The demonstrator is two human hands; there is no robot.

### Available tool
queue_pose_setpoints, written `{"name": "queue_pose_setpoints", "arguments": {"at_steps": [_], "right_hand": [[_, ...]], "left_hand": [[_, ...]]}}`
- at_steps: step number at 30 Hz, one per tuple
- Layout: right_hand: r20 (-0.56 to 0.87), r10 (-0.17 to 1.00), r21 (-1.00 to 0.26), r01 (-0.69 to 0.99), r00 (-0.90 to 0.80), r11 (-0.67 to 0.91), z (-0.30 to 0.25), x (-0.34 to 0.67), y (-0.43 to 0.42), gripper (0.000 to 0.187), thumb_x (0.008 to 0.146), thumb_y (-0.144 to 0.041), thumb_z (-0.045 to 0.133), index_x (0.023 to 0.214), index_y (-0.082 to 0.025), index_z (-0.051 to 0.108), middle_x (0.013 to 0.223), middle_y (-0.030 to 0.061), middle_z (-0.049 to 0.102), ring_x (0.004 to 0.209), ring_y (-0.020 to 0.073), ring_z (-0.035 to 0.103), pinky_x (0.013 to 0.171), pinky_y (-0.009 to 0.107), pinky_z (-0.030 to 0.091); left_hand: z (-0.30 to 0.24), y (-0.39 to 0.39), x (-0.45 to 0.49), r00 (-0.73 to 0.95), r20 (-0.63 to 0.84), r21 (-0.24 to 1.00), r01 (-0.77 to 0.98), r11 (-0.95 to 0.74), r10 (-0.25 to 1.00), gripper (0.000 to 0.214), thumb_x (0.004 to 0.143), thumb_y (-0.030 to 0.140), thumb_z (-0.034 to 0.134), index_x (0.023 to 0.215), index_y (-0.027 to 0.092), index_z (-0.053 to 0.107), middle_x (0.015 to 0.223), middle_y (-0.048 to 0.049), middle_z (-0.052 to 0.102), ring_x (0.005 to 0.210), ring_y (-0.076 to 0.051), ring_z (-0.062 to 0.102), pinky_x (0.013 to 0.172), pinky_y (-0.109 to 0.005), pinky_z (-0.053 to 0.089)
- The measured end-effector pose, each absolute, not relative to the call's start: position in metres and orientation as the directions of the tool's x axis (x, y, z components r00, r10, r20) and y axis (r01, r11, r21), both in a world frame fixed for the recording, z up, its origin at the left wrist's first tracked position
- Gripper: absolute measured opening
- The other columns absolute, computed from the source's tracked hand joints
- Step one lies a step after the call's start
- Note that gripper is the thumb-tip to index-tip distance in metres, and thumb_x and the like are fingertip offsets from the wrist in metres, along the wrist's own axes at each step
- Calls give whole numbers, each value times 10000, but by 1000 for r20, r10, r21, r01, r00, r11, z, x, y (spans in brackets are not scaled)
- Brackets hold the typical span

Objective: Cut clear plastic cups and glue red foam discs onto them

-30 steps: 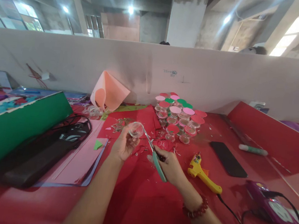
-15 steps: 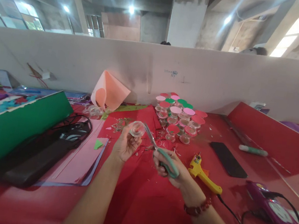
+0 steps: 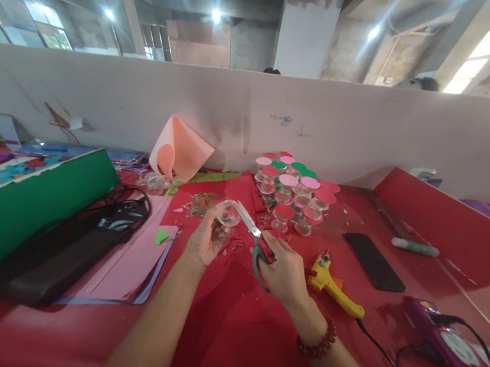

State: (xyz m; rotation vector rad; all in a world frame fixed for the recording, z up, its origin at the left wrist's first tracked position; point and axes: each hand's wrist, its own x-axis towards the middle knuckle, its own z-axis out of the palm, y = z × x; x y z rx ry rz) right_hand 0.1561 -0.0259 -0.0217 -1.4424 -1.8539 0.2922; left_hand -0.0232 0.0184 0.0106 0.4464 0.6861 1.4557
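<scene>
My left hand (image 3: 207, 240) is closed on a small clear plastic cup (image 3: 227, 212), held up above the red table (image 3: 229, 338). My right hand (image 3: 284, 272) grips green-handled scissors (image 3: 252, 238), whose blades point up and left and meet the cup's rim. A red bead bracelet (image 3: 316, 344) is on my right wrist. Small scraps lie on the red sheet below the cup.
A cluster of clear cups with pink, red and green round lids (image 3: 291, 192) stands behind the hands. A yellow glue gun (image 3: 334, 284), a black phone (image 3: 374, 260), a glue stick (image 3: 415, 247) and a purple device (image 3: 443, 341) lie right. A green roll (image 3: 20, 208), black bag (image 3: 78, 246) and pink sheets (image 3: 135, 259) lie left.
My right hand turned over the scissors and shifted a little up and left; the blades now reach the cup's rim. The left hand and cup stayed nearly in place.
</scene>
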Motion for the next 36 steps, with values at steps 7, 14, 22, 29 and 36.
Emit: {"name": "queue_pose_setpoints", "arguments": {"at_steps": [7,14,22,29,36], "right_hand": [[335,931,-635,694,-148,339,-20,160,-25,542,727,-138,541,1256,-219,625,855,47,691,641,151,583,637,237,434],[206,956,-870,407,-210,277,-21,157,-24,277,788,-296,582,1003,-176,710,615,-24,551,535,120,448,537,220,362],[168,948,-977,82,-269,197,-20,154,-18,236,728,-384,694,778,-159,639,636,-41,467,598,96,403,559,213,338],[221,963,-919,298,-152,258,-12,151,-27,236,741,-353,674,897,-177,689,578,-49,446,526,91,365,485,205,305],[319,943,-706,641,-92,301,-4,152,-33,397,762,-363,632,1132,-226,677,851,37,687,692,176,591,631,256,428]], "left_hand": [[13,18,-25,-20,-160,665,-741,93,987,237,700,299,738,827,118,652,602,35,547,406,-24,388,373,-147,360],[11,20,-26,-25,-175,676,-730,102,984,207,715,306,715,781,123,645,551,43,530,384,-28,372,384,-158,375],[12,18,-26,32,-160,647,-751,129,987,275,778,332,655,906,89,674,578,-1,569,409,-44,409,396,-156,396],[16,15,-25,23,-194,665,-732,149,981,274,782,359,641,881,106,677,585,-15,580,416,-65,446,395,-173,407],[21,12,-25,-5,-216,683,-715,148,976,296,765,372,652,917,119,681,629,-22,618,427,-78,485,380,-181,382]]}}
